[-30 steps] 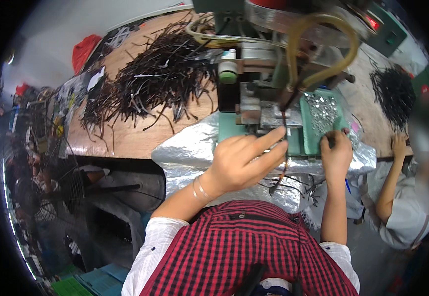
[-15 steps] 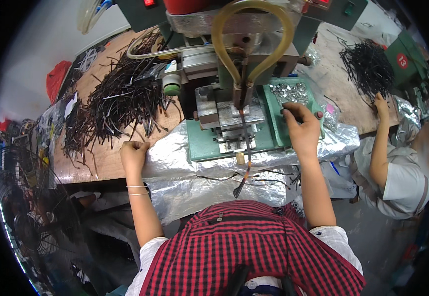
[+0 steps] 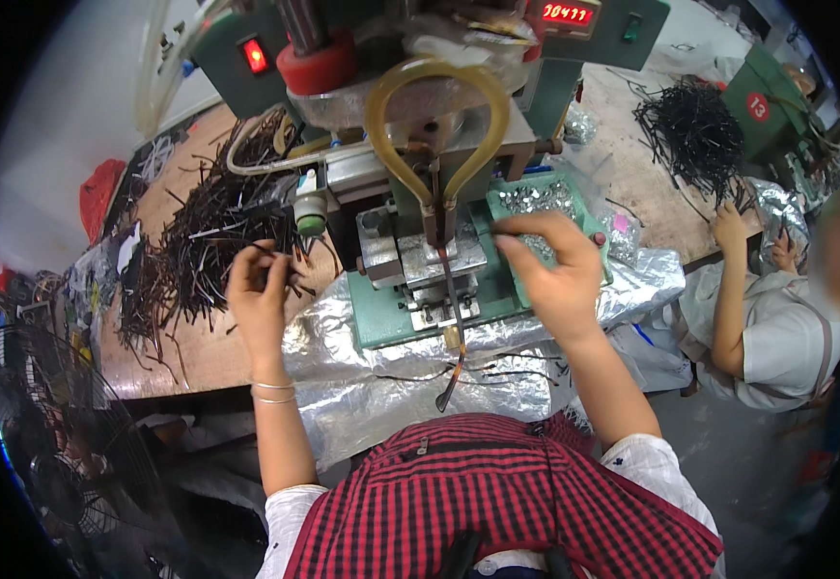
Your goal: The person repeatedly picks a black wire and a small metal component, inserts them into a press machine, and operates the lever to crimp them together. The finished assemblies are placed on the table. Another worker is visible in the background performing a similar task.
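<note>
My left hand [image 3: 260, 289] is at the near right edge of a heap of short black wires [image 3: 212, 217]. Its fingers are curled together, and whatever they pinch blends with the dark wires behind. My right hand [image 3: 565, 280] reaches in beside the metal die block [image 3: 459, 256] of a bench press. Its thumb and forefinger come close together at the tips; anything between them is too small to name. A dark cable [image 3: 455, 299] hangs from under the press head over the front of the green base [image 3: 381, 328], its end over silver foil.
Behind my right hand a green tray [image 3: 579, 198] holds small shiny metal pieces. A yellowish hose loop [image 3: 374, 121] hangs before the press. Loose wires lie on the foil [image 3: 343, 405]. At right a co-worker's hand [image 3: 729, 230] is by another wire pile [image 3: 695, 130]; a fan [image 3: 53, 454] stands at left.
My right hand has moved left from the tray of metal pieces to the die block. My left hand has lifted from the bench edge onto the wire heap. The view has shifted a little.
</note>
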`<state>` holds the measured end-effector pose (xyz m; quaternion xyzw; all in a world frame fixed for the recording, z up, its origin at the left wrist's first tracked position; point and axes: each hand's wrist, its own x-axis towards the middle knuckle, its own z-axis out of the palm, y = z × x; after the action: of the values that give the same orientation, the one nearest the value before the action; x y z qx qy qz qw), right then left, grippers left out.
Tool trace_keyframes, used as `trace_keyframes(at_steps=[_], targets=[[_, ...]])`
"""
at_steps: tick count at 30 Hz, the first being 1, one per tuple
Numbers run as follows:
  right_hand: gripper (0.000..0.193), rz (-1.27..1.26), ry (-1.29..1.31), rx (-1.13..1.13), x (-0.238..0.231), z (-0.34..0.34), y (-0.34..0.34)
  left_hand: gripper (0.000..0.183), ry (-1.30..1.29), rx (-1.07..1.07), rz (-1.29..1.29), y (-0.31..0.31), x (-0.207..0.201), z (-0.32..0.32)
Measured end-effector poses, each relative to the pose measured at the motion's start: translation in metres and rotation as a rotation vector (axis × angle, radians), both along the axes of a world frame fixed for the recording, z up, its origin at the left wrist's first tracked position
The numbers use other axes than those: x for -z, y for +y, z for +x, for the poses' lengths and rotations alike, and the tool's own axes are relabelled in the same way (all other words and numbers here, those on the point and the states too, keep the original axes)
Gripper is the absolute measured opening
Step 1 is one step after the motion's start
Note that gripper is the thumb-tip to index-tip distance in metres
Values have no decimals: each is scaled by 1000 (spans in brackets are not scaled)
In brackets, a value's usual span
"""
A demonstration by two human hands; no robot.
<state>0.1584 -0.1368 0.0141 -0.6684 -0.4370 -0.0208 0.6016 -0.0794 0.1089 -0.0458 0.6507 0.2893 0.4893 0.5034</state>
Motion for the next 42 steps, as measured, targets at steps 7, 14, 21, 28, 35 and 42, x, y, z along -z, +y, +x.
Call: trace_keyframes(at_steps=[7, 14, 21, 28, 35, 42], targets=[[39, 136, 115, 69, 26, -22, 40, 9, -118, -25, 27, -44, -7, 31], [54, 274, 371, -108, 7, -41, 44, 10, -382, 239, 505, -74, -124, 55], [67, 90, 333, -289, -25, -51, 10, 3, -271, 175, 631, -86, -113, 55], [57, -168, 188, -71, -13, 13, -5, 21, 92, 233, 1284, -113, -60, 81], [37, -131, 208, 352, 66, 76, -49, 28, 89, 276, 1264, -108, -57, 81], [15, -496, -188, 344, 68, 36, -63, 28, 126, 271, 1241, -112, -56, 80]])
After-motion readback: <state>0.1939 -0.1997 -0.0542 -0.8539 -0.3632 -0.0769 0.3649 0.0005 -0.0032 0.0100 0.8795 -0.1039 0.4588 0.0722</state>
